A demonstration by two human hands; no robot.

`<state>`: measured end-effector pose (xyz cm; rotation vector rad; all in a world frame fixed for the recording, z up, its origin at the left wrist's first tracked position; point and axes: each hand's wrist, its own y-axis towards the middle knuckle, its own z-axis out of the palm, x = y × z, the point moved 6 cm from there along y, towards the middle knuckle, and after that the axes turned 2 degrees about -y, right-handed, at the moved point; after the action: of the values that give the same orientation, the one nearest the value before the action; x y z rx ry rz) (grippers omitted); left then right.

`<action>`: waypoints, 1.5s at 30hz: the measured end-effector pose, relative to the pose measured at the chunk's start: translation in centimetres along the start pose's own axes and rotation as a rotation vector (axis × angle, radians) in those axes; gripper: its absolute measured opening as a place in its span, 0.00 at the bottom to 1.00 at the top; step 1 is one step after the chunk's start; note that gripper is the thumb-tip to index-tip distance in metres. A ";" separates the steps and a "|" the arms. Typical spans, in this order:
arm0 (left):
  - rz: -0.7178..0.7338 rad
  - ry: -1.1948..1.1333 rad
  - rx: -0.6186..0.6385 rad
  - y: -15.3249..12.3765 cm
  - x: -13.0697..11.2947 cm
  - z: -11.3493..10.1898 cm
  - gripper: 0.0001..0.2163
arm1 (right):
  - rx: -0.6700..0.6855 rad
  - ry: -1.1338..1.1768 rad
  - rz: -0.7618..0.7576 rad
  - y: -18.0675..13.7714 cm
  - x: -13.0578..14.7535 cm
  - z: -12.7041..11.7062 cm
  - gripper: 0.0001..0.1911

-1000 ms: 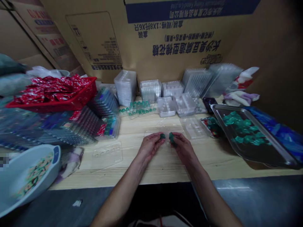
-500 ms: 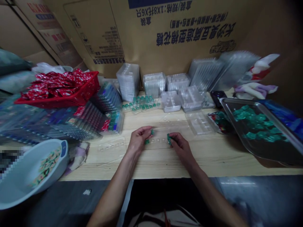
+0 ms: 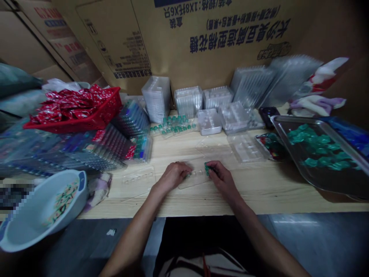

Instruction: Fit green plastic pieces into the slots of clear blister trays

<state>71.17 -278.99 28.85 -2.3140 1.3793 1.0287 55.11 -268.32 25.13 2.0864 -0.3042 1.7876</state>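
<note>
A clear plastic tray (image 3: 197,181) with a row of small hollows lies on the table in front of me. My left hand (image 3: 176,175) is over its left end, fingers pressed together and down at the hollows; a trace of green shows by the fingertips, but what they hold is hidden. At the tray's right end, my right hand (image 3: 221,175) pinches small green foil-wrapped pieces (image 3: 206,169) between thumb and fingers. Behind, more green pieces (image 3: 175,125) stand in clear trays. Another clear tray (image 3: 140,177) lies left of my left hand.
A metal tray (image 3: 300,165) of green wrapped pieces is at right. Stacked clear trays (image 3: 157,100) line the cardboard box (image 3: 173,54). Left are a red basket (image 3: 75,125) of red packets, filled clear packs (image 3: 112,150) and a blue basin (image 3: 25,207) with small packets.
My left hand has turned over and come down to the right, covering the green pieces at the tray's left end. My right hand has barely moved, still pinching its green pieces.
</note>
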 end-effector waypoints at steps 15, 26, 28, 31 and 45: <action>-0.123 -0.080 0.001 -2.2 -1.7 0.2 0.13 | -0.027 -0.211 -0.105 -0.2 1.3 0.1 0.09; -0.208 -0.058 -0.045 1.6 0.9 1.0 0.04 | -0.047 -0.241 -0.116 -0.2 1.0 0.2 0.09; -0.270 -0.158 -0.092 1.2 1.6 0.7 0.05 | -0.061 -0.263 -0.126 -0.2 1.1 0.2 0.09; -0.322 -0.396 -0.179 0.1 2.3 -0.1 0.13 | -0.087 -0.302 -0.152 -0.4 1.3 0.2 0.09; -0.054 -0.131 -0.177 -2.0 -0.9 -0.9 0.08 | -0.236 -0.523 -0.255 -1.6 1.9 1.0 0.12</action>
<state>72.96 -277.85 29.85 -2.3424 1.2143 1.3081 57.01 -267.10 26.64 2.2650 -0.3470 0.9937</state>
